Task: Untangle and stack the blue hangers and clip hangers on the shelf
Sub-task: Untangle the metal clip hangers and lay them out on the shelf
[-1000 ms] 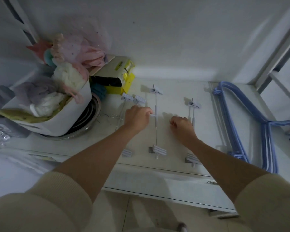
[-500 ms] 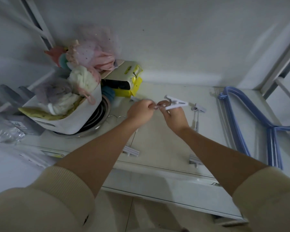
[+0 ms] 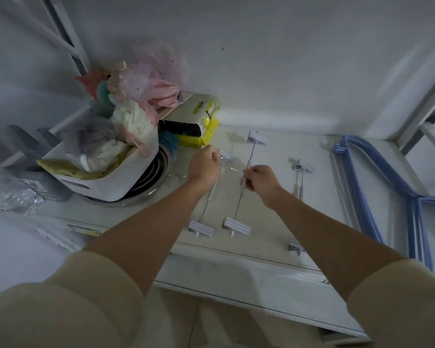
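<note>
On the white shelf (image 3: 266, 217) lie several white clip hangers. My left hand (image 3: 204, 165) grips the hook end of the left clip hanger (image 3: 201, 227), whose rod runs down to a ribbed clip near the front edge. My right hand (image 3: 259, 181) is closed on the middle of a second clip hanger (image 3: 236, 226), whose far clip (image 3: 257, 138) points toward the wall. A third clip hanger (image 3: 302, 169) rests to the right, untouched. A stack of blue hangers (image 3: 377, 182) lies along the shelf's right side.
A white bin (image 3: 106, 182) stuffed with cloth and toys sits on a metal pan at the left, with a yellow and white box (image 3: 199, 121) behind it. A clear plastic bottle (image 3: 10, 194) lies at far left. The wall is close behind the shelf.
Half a second ago both hands held one clip hanger raised together. Now they have parted, each on a separate clip hanger, and the rods lie side by side on the shelf.
</note>
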